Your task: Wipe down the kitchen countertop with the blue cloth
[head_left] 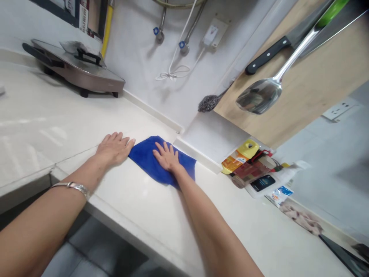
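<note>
My right hand [167,156] lies flat with its fingers spread on a crumpled blue microfibre cloth [184,169]. The cloth sits on a cream stone countertop [138,207], near the raised strip along the wall. My left hand [113,149] rests palm down on the bare stone, its fingertips at the cloth's left edge. A metal bracelet circles my left wrist. Neither hand grips anything.
A metal tabletop cooker [77,67] stands at the far left of the counter. Beyond the cloth are a steel wool scrubber [208,104], a kitchen knife [268,54], and a large metal spoon [259,96]. Several packets and bottles [248,167] crowd the counter's right side.
</note>
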Demonstrator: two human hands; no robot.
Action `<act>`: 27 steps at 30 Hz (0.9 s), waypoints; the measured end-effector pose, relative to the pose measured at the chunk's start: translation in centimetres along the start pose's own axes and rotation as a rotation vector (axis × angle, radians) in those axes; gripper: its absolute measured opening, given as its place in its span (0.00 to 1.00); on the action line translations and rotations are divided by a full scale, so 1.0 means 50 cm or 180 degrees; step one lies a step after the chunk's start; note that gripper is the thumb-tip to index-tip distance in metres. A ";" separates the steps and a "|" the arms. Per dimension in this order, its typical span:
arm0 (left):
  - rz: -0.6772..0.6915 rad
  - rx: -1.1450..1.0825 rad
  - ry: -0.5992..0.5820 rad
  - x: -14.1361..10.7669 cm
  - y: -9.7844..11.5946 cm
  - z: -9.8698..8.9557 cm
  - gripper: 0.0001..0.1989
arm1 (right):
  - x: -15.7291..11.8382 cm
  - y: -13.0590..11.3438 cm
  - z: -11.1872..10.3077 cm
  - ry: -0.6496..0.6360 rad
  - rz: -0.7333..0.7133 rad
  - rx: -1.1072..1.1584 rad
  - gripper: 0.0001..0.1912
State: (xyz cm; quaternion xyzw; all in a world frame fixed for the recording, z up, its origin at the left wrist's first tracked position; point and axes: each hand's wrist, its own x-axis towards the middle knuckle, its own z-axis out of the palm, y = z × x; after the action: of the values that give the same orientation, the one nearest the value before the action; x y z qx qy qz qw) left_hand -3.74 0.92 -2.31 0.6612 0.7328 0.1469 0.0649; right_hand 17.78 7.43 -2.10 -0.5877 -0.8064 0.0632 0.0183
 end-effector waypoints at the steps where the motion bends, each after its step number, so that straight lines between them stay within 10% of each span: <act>1: 0.0001 -0.0025 0.0021 0.000 -0.002 0.001 0.35 | 0.002 0.014 0.000 0.0016 0.0094 0.0001 0.34; 18: 0.0117 0.0222 -0.0061 0.010 -0.012 -0.010 0.35 | -0.264 0.405 -0.006 0.0197 0.1008 -0.0427 0.31; 27: 0.0160 0.0791 -0.0011 0.061 -0.050 0.028 0.34 | -0.421 0.456 -0.010 0.0175 0.1274 -0.0290 0.32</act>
State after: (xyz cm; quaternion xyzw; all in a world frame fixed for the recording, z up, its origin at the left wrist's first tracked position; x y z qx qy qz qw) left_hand -6.06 3.93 -4.10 0.6826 0.7284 0.0553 -0.0201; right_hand 45.86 -5.66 -3.48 -0.7379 -0.6748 0.0130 0.0007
